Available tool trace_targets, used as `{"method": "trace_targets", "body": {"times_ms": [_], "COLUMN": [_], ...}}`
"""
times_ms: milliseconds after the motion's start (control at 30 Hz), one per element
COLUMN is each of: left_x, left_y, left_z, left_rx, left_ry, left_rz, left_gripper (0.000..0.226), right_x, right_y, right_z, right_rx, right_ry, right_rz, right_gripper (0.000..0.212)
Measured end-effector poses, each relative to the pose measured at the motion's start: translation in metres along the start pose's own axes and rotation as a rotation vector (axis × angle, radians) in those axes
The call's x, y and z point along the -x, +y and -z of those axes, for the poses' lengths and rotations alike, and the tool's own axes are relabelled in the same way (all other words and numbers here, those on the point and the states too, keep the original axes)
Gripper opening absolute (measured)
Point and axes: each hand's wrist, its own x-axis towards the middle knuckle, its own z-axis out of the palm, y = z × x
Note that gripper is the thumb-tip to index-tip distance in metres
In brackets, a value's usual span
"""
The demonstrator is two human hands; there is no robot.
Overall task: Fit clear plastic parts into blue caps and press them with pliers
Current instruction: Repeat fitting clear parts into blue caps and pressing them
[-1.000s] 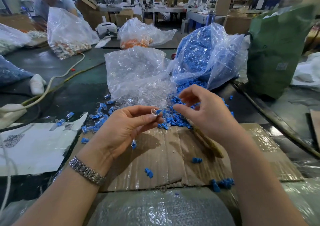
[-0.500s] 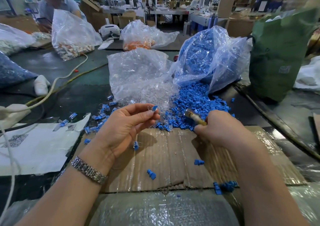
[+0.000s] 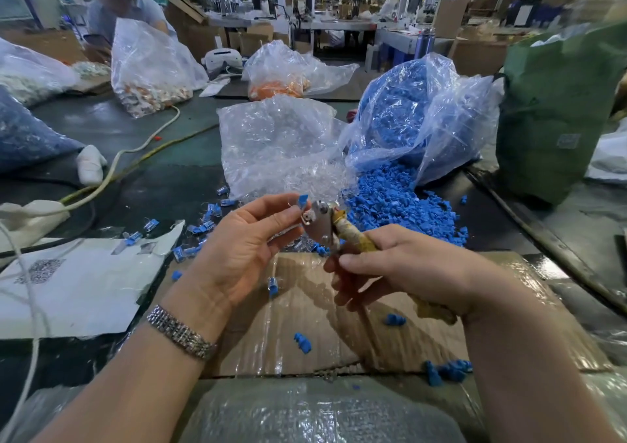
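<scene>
While left hand (image 3: pixel 244 249) pinches blue cap (image 3: pixel 303 201), right hand (image 3: pixel 403 269) grips pliers (image 3: pixel 325 225), cardboard (image 3: pixel 339 310), perhaps factory

Factory hall w/ dark green worktable (image 3: pixel 163 184) in foreground. Cardboard boxes (image 3: pixel 448 18) and benches (image 3: pixel 342 26) behind. Bright overhead light at rear.

A green sack (image 3: pixel 556 110) stands right of the table; a white cable (image 3: pixel 112 171) crosses its left side.

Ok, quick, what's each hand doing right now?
Left hand: pinching a blue cap at its fingertips.
Right hand: gripping the pliers by the handles, their head beside the cap.
</scene>
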Motion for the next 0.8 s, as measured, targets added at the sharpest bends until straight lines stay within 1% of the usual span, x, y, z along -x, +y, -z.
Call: {"method": "trace_targets", "body": {"times_ms": [100,267,500,633,800], "left_x": [0.0,-0.001,0.0,0.002,0.004], "left_y": [-0.001,-0.002,-0.001,-0.001,-0.002], "left_z": [-0.002,0.001,0.0,-0.003,-0.002], "left_rx": [-0.012,-0.074,-0.174,-0.189,-0.23], "left_ry": [-0.013,-0.016,-0.001,0.015,0.029], "left_rz": [-0.015,-0.024,-0.033,-0.049,-0.062], "left_gripper": [0.022,0.023,0.029,0.03,0.021], "right_x": [0.0,0.001,0.003,-0.001,-0.01], "right_y": [-0.003,-0.006,-0.007,-0.005,0.001], "right_z": [-0.005,-0.007,-0.007,-0.01,-0.013], "right_rx": [0.043,0.095,0.136,0.154,0.275], "right_ry": [-0.009,0.001,0.031,0.077,0.119], "right_rz": [0.006,-0.005,-0.014,-0.007,0.015], "right_gripper": [0.023,0.032,0.035,0.043,0.045]}}
